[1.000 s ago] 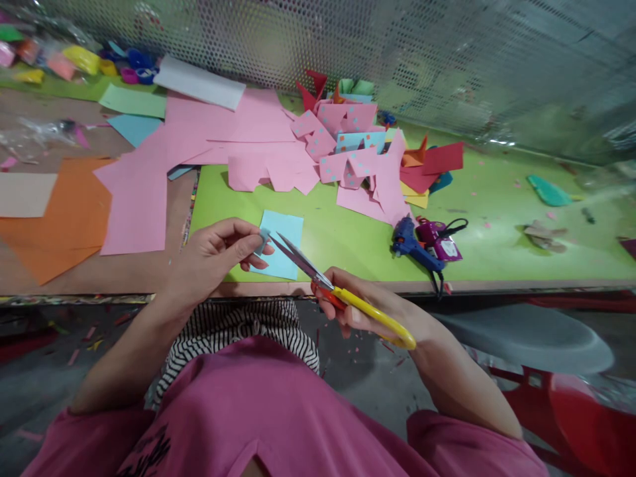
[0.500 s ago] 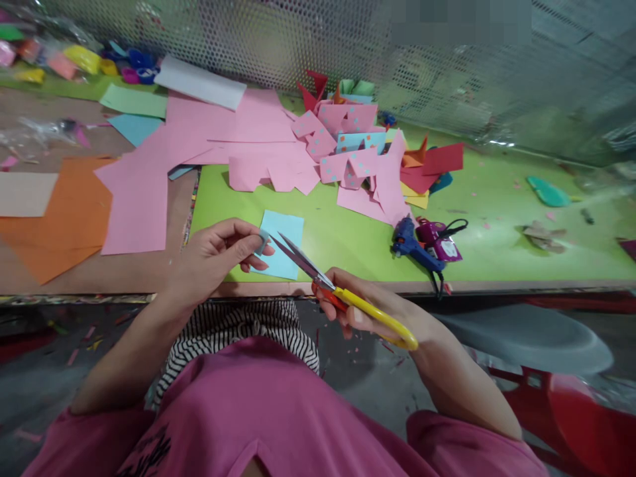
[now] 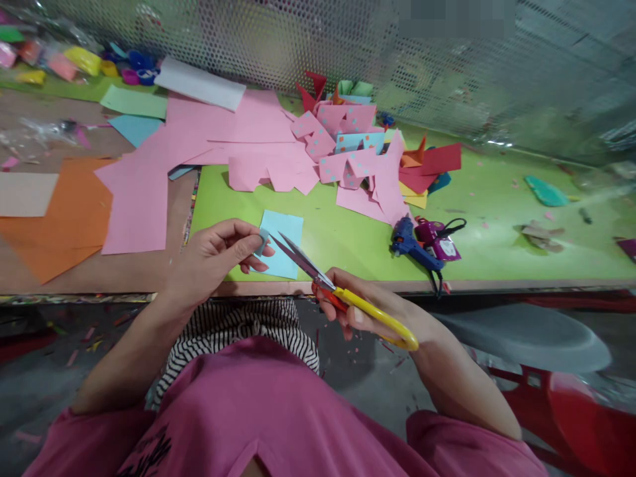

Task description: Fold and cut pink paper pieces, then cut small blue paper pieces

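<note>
Between the thumb and fingers of my left hand [image 3: 226,248] is a small blue paper piece [image 3: 263,242]. My right hand [image 3: 360,301] grips scissors [image 3: 375,317] with yellow and red handles. The scissor blades are slightly apart, and their tips point at the small piece, close beside it. Below my hands a light blue paper sheet [image 3: 285,248] lies flat on the green table surface [image 3: 338,245], partly hidden by my left fingers and the blades.
Large pink paper sheets [image 3: 142,192] and folded dotted pink pieces [image 3: 348,165] lie farther back. Orange paper [image 3: 79,212] is at the left. A blue glue gun [image 3: 415,245] rests at the right near the table edge. A grey stool [image 3: 536,338] stands below.
</note>
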The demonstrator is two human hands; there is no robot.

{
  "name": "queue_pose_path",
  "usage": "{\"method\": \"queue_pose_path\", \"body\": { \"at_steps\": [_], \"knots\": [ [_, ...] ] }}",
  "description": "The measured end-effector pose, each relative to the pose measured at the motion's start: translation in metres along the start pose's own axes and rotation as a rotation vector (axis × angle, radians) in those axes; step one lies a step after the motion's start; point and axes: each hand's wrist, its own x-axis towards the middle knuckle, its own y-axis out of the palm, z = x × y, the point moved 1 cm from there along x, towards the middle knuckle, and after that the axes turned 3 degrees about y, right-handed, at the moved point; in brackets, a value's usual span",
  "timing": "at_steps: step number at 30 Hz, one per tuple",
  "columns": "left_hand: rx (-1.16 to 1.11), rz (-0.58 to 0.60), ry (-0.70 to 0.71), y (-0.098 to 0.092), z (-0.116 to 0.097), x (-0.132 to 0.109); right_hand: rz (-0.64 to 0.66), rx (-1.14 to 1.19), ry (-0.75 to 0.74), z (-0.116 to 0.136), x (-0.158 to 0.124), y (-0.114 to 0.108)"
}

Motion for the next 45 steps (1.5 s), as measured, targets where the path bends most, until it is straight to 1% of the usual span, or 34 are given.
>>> {"method": "queue_pose_path", "body": {
  "at_steps": [6,14,16,18,19,21,23,24,25,27,28,29,30,31,33,34,35,36,38,40,42,45],
  "knots": [
    [0.063,0.011,0.006,0.0,-0.001,0.0,0.021,0.039,-0.011,-0.005,0.001,-0.003],
    [0.143,0.118,0.03,-0.003,-0.005,-0.005,0.031,0.042,0.027,-0.007,0.002,-0.003],
    [0.17,0.113,0.032,-0.005,-0.003,-0.005,0.013,0.04,0.025,-0.008,-0.001,-0.002],
    [0.173,0.08,0.014,-0.005,-0.001,-0.004,-0.036,0.033,-0.005,-0.007,-0.003,0.0],
    [0.154,0.062,-0.002,-0.005,0.0,-0.003,-0.09,0.016,-0.037,-0.004,-0.004,0.001],
    [0.063,0.032,-0.047,-0.002,0.0,0.0,-0.292,-0.124,-0.097,0.002,-0.002,-0.001],
    [-0.069,0.014,-0.103,0.002,-0.002,0.002,-0.57,-0.417,-0.107,0.008,0.003,-0.011],
    [-0.132,0.01,-0.131,0.004,-0.003,0.003,-0.678,-0.579,-0.085,0.009,0.006,-0.019],
    [-0.186,0.006,-0.152,0.006,-0.005,0.003,-0.758,-0.714,-0.069,0.009,0.009,-0.03],
    [-0.263,-0.01,-0.173,0.009,-0.009,0.004,-0.803,-0.918,-0.013,0.005,0.015,-0.052],
    [-0.294,-0.023,-0.175,0.01,-0.011,0.005,-0.802,-1.008,-0.017,0.002,0.016,-0.062],
    [-0.324,-0.034,-0.176,0.011,-0.012,0.006,-0.805,-1.104,-0.042,0.001,0.017,-0.069],
    [-0.357,-0.044,-0.18,0.011,-0.013,0.006,-0.841,-1.198,-0.086,0.0,0.017,-0.073],
    [-0.39,-0.049,-0.188,0.012,-0.013,0.007,-0.894,-1.271,-0.145,0.001,0.017,-0.072],
    [-0.446,-0.043,-0.212,0.015,-0.012,0.008,-1.01,-1.347,-0.302,0.006,0.018,-0.06],
    [-0.463,-0.037,-0.226,0.018,-0.011,0.008,-1.02,-1.342,-0.395,0.011,0.02,-0.048],
    [-0.473,-0.029,-0.242,0.02,-0.011,0.008,-0.97,-1.335,-0.498,0.015,0.023,-0.036],
    [-0.477,-0.02,-0.259,0.023,-0.011,0.008,-0.886,-1.329,-0.584,0.02,0.028,-0.023],
    [-0.476,0.006,-0.288,0.029,-0.011,0.006,-0.668,-1.329,-0.709,0.028,0.04,-0.003],
    [-0.465,0.035,-0.306,0.034,-0.011,0.004,-0.575,-1.375,-0.754,0.035,0.051,0.007],
    [-0.45,0.061,-0.31,0.036,-0.012,0.002,-0.559,-1.451,-0.77,0.039,0.058,0.01],
    [-0.413,0.075,-0.303,0.036,-0.013,0.0,-0.549,-1.534,-0.779,0.042,0.06,0.008]
  ]
}}
